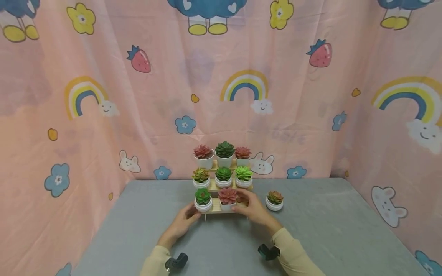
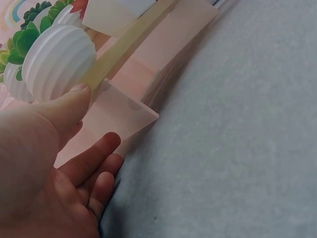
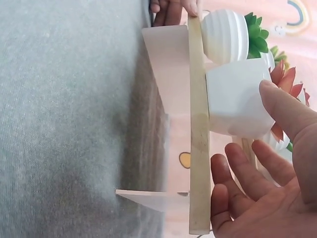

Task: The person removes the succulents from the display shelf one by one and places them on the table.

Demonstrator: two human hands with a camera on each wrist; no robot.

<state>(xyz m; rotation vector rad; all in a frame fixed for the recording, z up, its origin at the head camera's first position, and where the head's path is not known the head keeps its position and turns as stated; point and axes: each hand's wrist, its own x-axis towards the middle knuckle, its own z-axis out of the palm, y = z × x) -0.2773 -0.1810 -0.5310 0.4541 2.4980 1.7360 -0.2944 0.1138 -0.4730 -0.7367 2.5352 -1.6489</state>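
Note:
A tiered plant stand (image 1: 216, 206), with wooden shelves on clear legs, holds several small artificial succulents in white pots. My right hand (image 1: 254, 209) holds the potted red succulent (image 1: 228, 196) in the middle of the lowest shelf, its thumb on the square white pot (image 3: 237, 99) near the rim. The pot's base sits on the shelf board (image 3: 199, 129). My left hand (image 1: 181, 222) grips the stand's left end, thumb on the board's edge beside the ribbed pot (image 2: 62, 62) of a green succulent (image 1: 202, 196). Its other fingers lie near the clear leg (image 2: 119, 111).
Right of the stand, a potted orange-green succulent (image 1: 274, 200) stands alone on the grey tabletop (image 1: 328, 230). The middle and top shelves each carry three potted succulents. A pink patterned curtain (image 1: 155, 103) hangs behind the table and along its sides.

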